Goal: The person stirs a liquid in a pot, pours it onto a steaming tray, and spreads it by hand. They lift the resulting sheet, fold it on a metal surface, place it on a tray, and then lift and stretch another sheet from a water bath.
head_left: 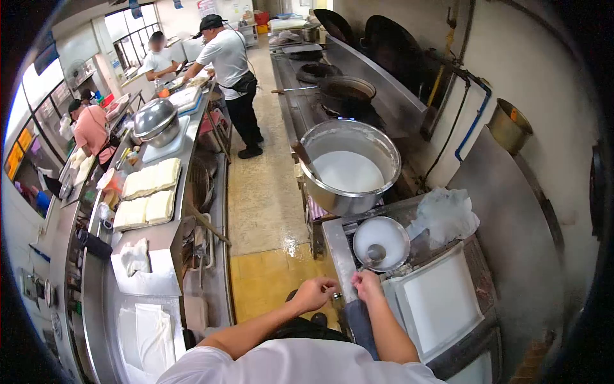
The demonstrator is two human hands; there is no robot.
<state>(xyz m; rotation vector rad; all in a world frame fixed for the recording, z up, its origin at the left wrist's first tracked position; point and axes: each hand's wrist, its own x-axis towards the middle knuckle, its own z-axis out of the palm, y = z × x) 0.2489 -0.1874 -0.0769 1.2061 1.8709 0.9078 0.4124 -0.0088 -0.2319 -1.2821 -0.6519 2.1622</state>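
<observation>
My right hand point(366, 285) is closed at the near edge of a metal bowl of white liquid point(391, 235), on the handle of a ladle point(376, 254) whose cup dips into the liquid. To its left, my left hand point(317, 295) has its fingers bent together just above a small metal knob point(338, 296) at the counter's front; what is in the fingers is hidden. Beyond the bowl stands a large steel pot point(342, 205) of white liquid, with a brown wooden paddle point(306, 160) leaning in it.
Right of the bowl lie a clear plastic bag point(446, 216) and a white sheet-like tray point(441, 304). Dark woks point(345, 95) line the stove. Across the aisle, a steel counter holds stacked white slabs point(152, 179) and a domed bowl point(155, 120). Several co-workers point(230, 57) stand farther back.
</observation>
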